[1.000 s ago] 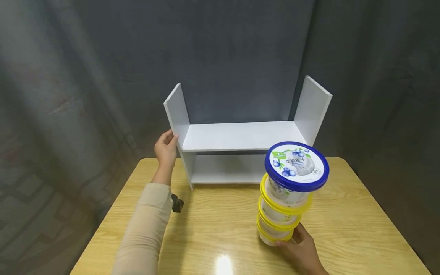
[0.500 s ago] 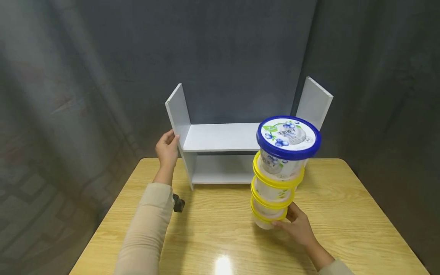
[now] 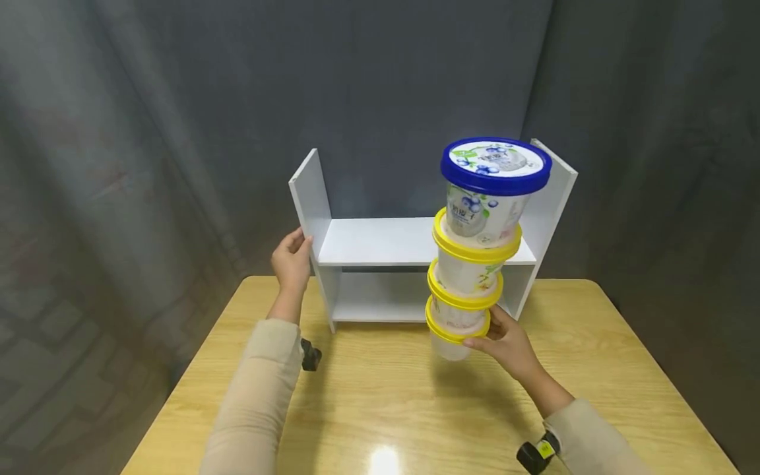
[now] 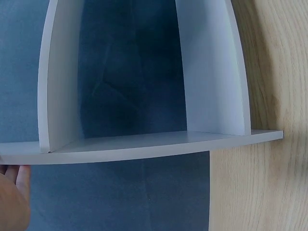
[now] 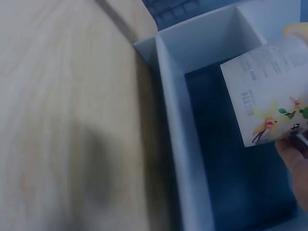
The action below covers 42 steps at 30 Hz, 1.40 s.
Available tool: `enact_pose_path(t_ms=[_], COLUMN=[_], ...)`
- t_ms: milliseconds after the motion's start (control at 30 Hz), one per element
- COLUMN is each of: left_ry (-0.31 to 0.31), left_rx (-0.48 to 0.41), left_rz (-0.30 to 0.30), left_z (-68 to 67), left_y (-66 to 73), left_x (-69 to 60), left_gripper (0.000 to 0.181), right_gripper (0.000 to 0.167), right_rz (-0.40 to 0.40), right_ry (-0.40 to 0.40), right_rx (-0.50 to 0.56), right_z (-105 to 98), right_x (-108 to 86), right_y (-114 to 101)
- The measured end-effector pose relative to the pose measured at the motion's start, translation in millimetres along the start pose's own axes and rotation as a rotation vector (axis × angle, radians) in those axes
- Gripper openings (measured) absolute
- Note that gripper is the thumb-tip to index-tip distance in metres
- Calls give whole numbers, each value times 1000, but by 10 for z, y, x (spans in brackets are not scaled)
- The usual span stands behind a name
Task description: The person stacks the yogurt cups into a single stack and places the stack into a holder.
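Note:
In the head view, my right hand (image 3: 512,346) holds up a stack of several ice cream tubs by the lowest tub (image 3: 449,348), gripping it just under its yellow lid. The top tub (image 3: 488,212) has a blue lid with blueberries on it; the tubs below have yellow lids. The stack leans slightly, in front of the right part of a white two-tier shelf (image 3: 380,241). My left hand (image 3: 292,262) presses its fingertips against the outer face of the shelf's left side panel. In the right wrist view, the held tub (image 5: 269,91) shows a flower print; my fingers are partly out of frame.
The shelf stands at the back of a wooden table (image 3: 368,396), with upright panels at both ends. Its right panel (image 3: 549,198) is partly behind the stack. Dark grey curtains (image 3: 386,86) hang behind and beside the table.
My right hand has raised the stack of tubs and carried it forward, slightly to the left, so that it now covers part of the shelf. My left hand stays at the shelf's left panel.

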State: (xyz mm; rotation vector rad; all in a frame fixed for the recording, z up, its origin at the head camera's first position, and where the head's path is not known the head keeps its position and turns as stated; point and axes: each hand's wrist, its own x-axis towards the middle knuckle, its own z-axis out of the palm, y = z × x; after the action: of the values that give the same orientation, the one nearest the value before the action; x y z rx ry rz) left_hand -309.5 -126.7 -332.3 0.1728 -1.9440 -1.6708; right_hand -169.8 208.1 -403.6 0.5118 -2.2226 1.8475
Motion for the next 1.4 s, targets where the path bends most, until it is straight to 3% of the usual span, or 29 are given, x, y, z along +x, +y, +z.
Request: enact_pose_path(t_ms=[533, 900, 1400], left_ry=[-24, -14, -5], left_rx=[-5, 0, 5], left_rz=[27, 27, 16], left_z=[60, 45, -119], left_y=[-29, -17, -111], left_x=[-54, -53, -469], left_gripper=[28, 28, 28], right_gripper=[67, 72, 73], right_rz=[7, 102, 150], right_ry=[-71, -98, -95], right_rx=[-91, -51, 60], right_z=[-80, -75, -44], right_x=[478, 879, 861], right_y=[-311, -579, -604])
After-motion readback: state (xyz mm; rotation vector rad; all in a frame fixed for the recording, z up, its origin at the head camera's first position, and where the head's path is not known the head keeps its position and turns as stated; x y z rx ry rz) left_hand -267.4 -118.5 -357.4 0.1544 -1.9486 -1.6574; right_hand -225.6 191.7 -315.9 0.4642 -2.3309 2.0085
